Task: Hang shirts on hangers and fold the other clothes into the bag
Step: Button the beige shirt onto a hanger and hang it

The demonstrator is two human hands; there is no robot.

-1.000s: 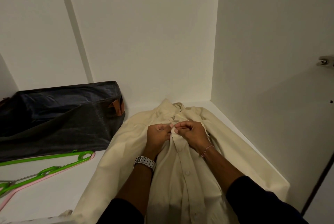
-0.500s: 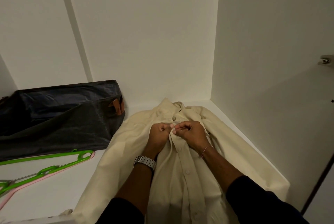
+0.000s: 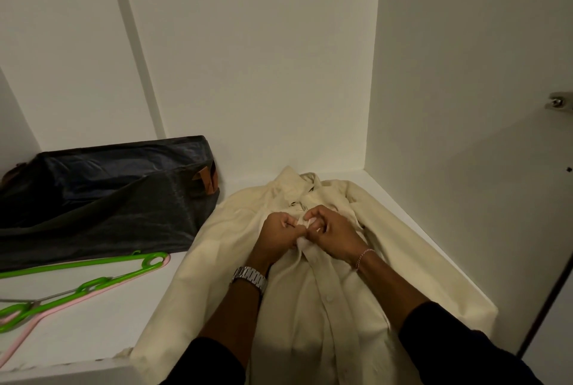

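Head view: one cream shirt [image 3: 313, 307] lies on the shelf [image 3: 93, 332] at lower centre, collar toward the top. Left hand [image 3: 279, 234] and right hand [image 3: 331, 237] pinch its placket. Two hangers [image 3: 93, 279] lower left; one bag [image 3: 102, 198] at left.

Two bare forearms come up from the bottom edge of the frame toward its centre. Both wear dark, near-black sleeves [image 3: 459, 350] pushed back below the elbow, the cuffs showing low in the frame. The left hand [image 3: 279, 231] has a silver metal watch [image 3: 250, 278] with a linked band on its wrist, just below centre. The right hand [image 3: 333, 234] has a thin, pale pinkish bracelet [image 3: 363, 257] round its wrist, right of centre
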